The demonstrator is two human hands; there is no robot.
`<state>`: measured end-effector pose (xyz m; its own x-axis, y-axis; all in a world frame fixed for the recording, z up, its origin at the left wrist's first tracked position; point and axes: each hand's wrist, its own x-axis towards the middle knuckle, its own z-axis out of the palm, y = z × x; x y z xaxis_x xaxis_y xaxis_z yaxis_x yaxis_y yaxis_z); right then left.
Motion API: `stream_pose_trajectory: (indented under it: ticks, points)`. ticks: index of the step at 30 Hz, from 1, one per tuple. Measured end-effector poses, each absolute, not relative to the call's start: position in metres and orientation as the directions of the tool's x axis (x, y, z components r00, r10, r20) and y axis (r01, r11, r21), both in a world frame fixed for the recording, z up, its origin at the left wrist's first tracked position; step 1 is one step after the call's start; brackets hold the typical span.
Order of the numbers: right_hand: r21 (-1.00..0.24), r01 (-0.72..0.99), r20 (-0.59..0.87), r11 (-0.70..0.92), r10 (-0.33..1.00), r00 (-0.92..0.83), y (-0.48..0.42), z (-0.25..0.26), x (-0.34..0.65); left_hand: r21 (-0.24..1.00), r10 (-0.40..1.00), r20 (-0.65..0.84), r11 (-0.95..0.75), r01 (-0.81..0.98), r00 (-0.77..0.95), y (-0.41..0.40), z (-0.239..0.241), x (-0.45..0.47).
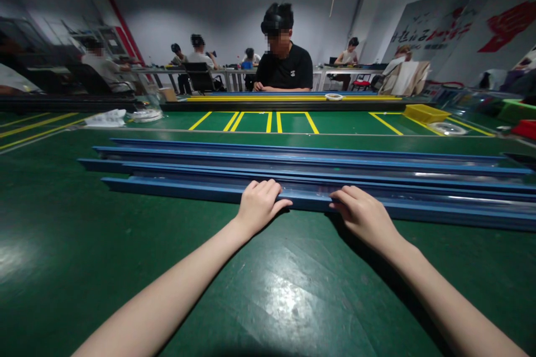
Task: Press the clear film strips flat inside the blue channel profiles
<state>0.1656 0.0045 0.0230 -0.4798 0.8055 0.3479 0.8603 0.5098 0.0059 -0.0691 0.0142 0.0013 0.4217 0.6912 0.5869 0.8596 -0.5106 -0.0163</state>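
Several long blue rails (176, 187) lie side by side across the green table (62, 256), running left to right. My left hand (259, 204) rests on the nearest rail with its fingers curled over the rail's top edge. My right hand (362, 213) sits a little to the right on the same rail, fingers bent and pressed onto it. A clear strip or film (310, 184) appears to lie along the rail between my two hands.
Yellow lines (268, 121) mark the far part of the table. A person in a black shirt (285, 67) sits opposite. A yellow tray (425, 113) and a red bin (525, 128) stand at the right, white bags (106, 117) at the left. More people work at tables behind.
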Motion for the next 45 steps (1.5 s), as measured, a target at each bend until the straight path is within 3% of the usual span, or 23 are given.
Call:
stream_pose_trajectory:
  ticks: [9,16,27,34,40,45]
  points:
    - [0.175,0.878,0.287,0.446,0.83,-0.479,0.003,0.031,0.162,-0.042,0.698,0.584,-0.483,0.874,0.414,0.014,0.002,-0.07]
    - [0.216,0.87,0.203,0.444,0.851,-0.485,0.005,0.037,0.159,-0.075,0.678,0.585,-0.502,0.862,0.446,0.016,0.0,-0.071]
    - [0.142,0.918,0.131,0.37,0.912,-0.388,0.007,0.043,0.197,-0.11,0.562,0.575,-0.668,0.736,0.595,0.014,0.001,-0.07]
    - [0.074,0.973,0.005,0.218,0.976,-0.219,0.012,0.05,0.231,-0.093,0.661,0.579,-0.529,0.844,0.478,0.015,0.0,-0.068]
    - [0.157,0.957,0.102,0.245,0.96,-0.262,0.015,0.041,0.231,-0.102,0.673,0.563,-0.52,0.848,0.48,0.016,-0.001,-0.066]
    - [0.152,0.897,0.2,0.416,0.876,-0.44,0.016,0.021,0.212,-0.134,0.666,0.553,-0.522,0.842,0.501,0.016,-0.001,-0.067]
